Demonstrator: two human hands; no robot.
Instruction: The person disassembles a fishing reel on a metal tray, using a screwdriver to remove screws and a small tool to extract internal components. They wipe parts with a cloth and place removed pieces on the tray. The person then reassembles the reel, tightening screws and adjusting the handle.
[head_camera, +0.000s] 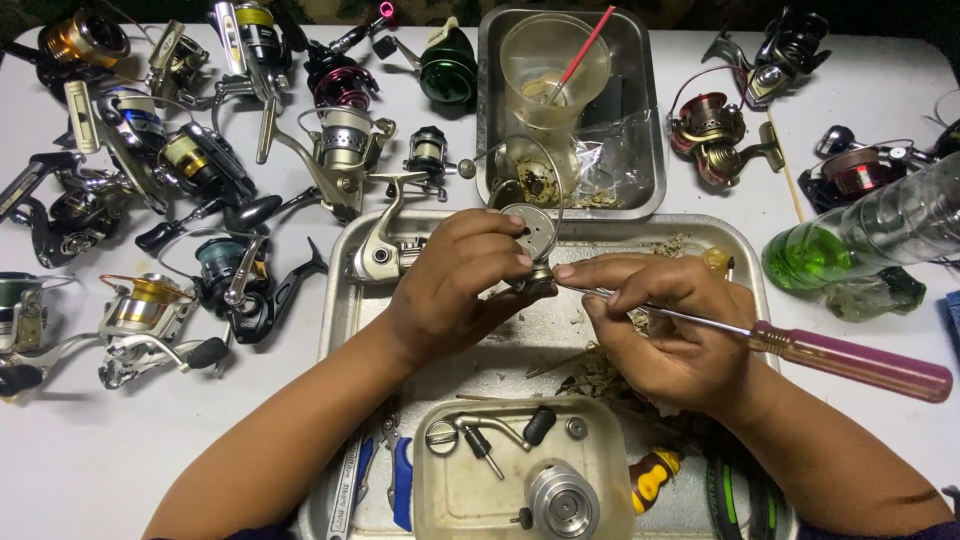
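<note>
Head view: white table (880, 110), steel tray (345, 300); left hand (455, 285) clasps reel (525, 240), right hand (665, 330) pinches screwdriver (800, 350).

Bare white table (150, 450) lies open at the near left. Fishing reels (180, 170) crowd the far left, a green bottle (860, 235) blocks the right, and a plastic tub (520, 480) fills the near centre.

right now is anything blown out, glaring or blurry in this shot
Head view: even overhead light, the white table nearly blown out; glare on the metal tray and green bottle; both hands, left and right, sharp; the far reels dimmer, edges slightly bowed.
</note>
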